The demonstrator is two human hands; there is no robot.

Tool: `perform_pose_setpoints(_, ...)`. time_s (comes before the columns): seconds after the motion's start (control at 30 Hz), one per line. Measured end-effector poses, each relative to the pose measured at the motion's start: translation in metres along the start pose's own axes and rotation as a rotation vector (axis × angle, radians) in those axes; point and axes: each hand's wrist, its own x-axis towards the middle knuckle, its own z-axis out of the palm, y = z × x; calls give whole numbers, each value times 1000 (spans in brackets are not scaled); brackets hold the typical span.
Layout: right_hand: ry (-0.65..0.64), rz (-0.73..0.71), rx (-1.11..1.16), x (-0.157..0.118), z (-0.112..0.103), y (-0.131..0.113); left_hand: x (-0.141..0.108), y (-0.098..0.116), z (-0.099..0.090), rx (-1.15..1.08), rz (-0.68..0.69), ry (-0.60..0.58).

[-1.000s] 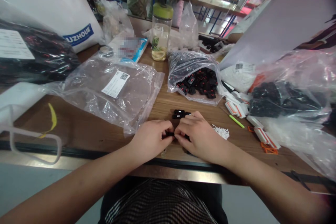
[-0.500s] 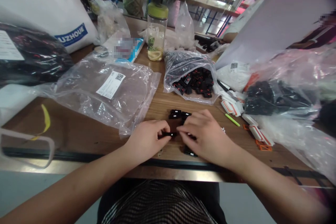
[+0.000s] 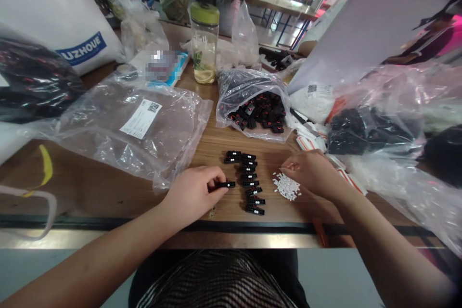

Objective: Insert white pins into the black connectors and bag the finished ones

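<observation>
Between thumb and fingers, my left hand (image 3: pixel 197 191) holds a small black connector (image 3: pixel 227 185) with a white dot on its face. My right hand (image 3: pixel 306 171) is pinched at the upper right edge of a pile of small white pieces (image 3: pixel 288 187); whatever its fingertips hold is too small to make out. A column of several black connectors (image 3: pixel 249 176), most showing white dots, lies between my hands. Two more connectors (image 3: pixel 233 154) lie at the column's upper left.
An open plastic bag of black parts (image 3: pixel 265 110) lies beyond the connectors. A flattened clear bag (image 3: pixel 133 127) is at the left, near a green-lidded bottle (image 3: pixel 204 41). Bagged dark parts (image 3: pixel 375 130) and white-orange pieces (image 3: pixel 310 139) lie at the right.
My right hand has moved right from the held connector to the white pile, uncovering the column of connectors. The held connector now shows one white dot clearly. The view has shifted slightly.
</observation>
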Motion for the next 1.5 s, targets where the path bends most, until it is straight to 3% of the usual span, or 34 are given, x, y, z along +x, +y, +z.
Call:
perform_pose_setpoints(0.23, 78, -257, -57, 4, 3, 7, 0, 0, 1, -13, -9, -8)
perform_pose_setpoints(0.5, 53, -85, 114, -4, 1, 14, 0, 1, 0, -15, -21, -19)
perform_pose_setpoints(0.83, 25, -59, 92, 4, 9, 17, 0, -1, 2, -12, -12, -9)
perform_pose_setpoints(0.97, 47, -77, 273, 1, 3, -8, 0, -1, 2, 2, 21, 10)
perform_pose_setpoints(1.07, 39, -252, 456, -4, -3, -47, -1, -2, 2, -14, 29, 21)
perform_pose_setpoints(1.2, 56, -488, 442, 1, 0, -91, 0, 0, 1, -28, 14, 18)
perform_pose_setpoints(1.5, -17, -545, 318, 17, 10, -102, 0, 3, 0, -2, 37, 17)
